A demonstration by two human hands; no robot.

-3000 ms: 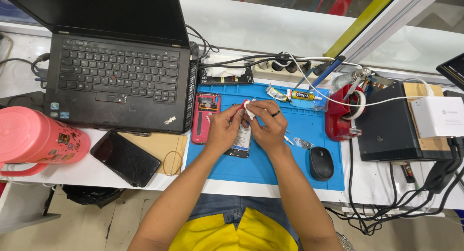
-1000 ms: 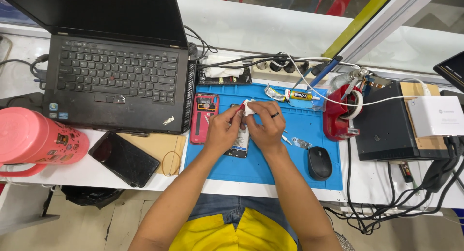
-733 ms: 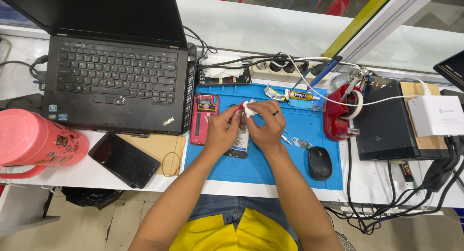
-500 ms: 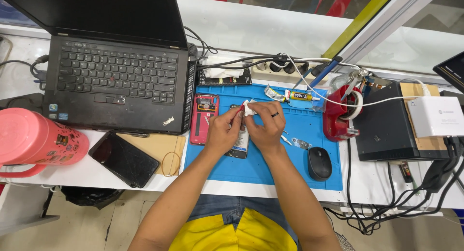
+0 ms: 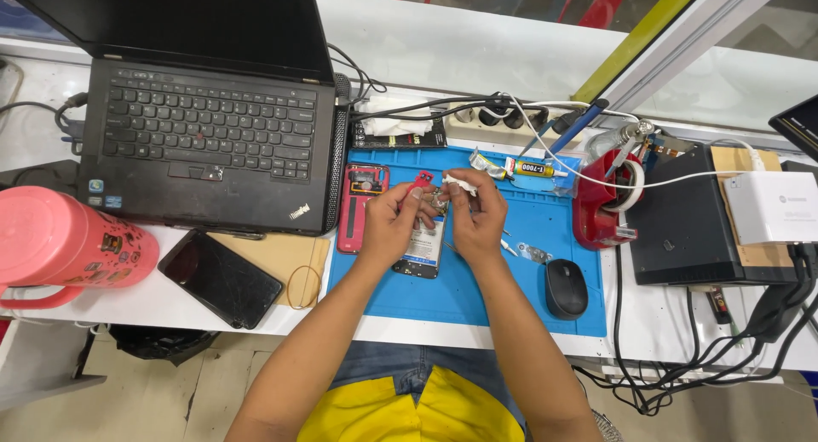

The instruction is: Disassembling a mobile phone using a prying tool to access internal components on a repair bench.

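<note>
My left hand point(image 5: 394, 223) and my right hand point(image 5: 476, 219) meet over the blue work mat point(image 5: 511, 272). An opened phone point(image 5: 423, 253) lies on the mat just under them. The left fingers pinch a small red piece point(image 5: 418, 181) and touch a tiny metallic part held between both hands. The right fingers, with a dark ring on one, grip a small white wad point(image 5: 458, 185) above that part. What the tiny part is I cannot make out.
A red phone shell point(image 5: 358, 205) lies left of the hands; a black mouse point(image 5: 566, 289) at the mat's right. A glue tube point(image 5: 535, 167), red tool holder point(image 5: 607, 201), black laptop point(image 5: 204, 144), cracked phone point(image 5: 220, 278), pink jug point(image 5: 64, 248) and cables surround the mat.
Both hands stay together over the opened phone. Only the fingers shift slightly around the small part; nothing is let go or set down.
</note>
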